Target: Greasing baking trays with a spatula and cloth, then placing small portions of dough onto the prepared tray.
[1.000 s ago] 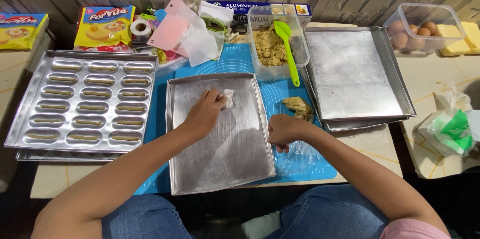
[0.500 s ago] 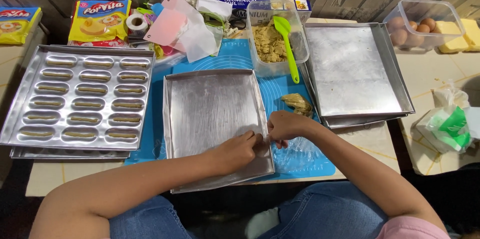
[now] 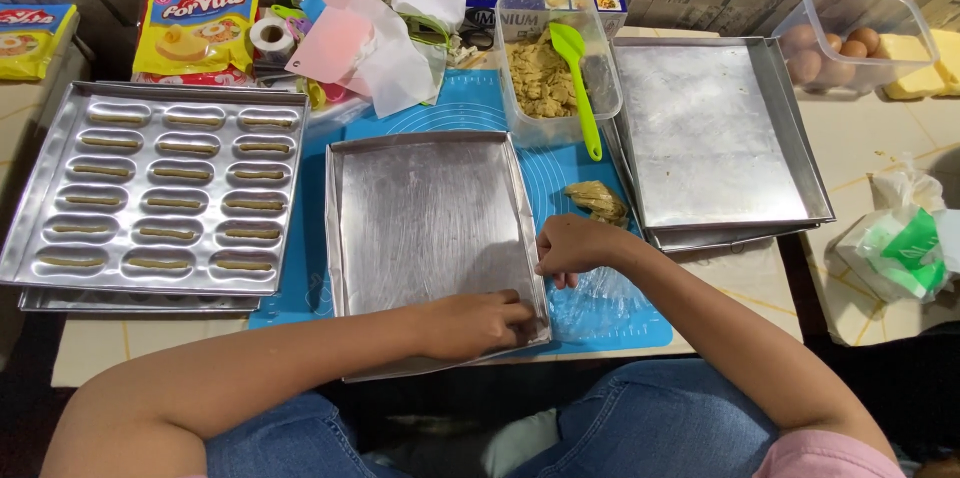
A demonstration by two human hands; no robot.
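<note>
An empty rectangular metal baking tray [image 3: 430, 218] lies on a blue mat [image 3: 470, 113] in front of me. My left hand [image 3: 478, 324] presses down on the tray's near right corner with its fingers curled; the small white wad it held earlier is hidden under them. My right hand [image 3: 572, 246] pinches the tray's right rim about halfway along. A lump of brown dough [image 3: 596, 201] lies on the mat just beyond my right hand. A crumpled clear plastic sheet [image 3: 600, 300] lies just below it.
A metal mould tray [image 3: 150, 188] with piped dough strips sits at the left. A clear tub of dough [image 3: 545, 78] with a green spatula [image 3: 580, 78] stands behind. Stacked flat trays [image 3: 710, 128], a box of eggs [image 3: 850, 38] and a plastic bag [image 3: 900, 248] are at the right.
My left hand has swept from the tray's far middle down to its near right corner. My right hand stays on the tray's right rim.
</note>
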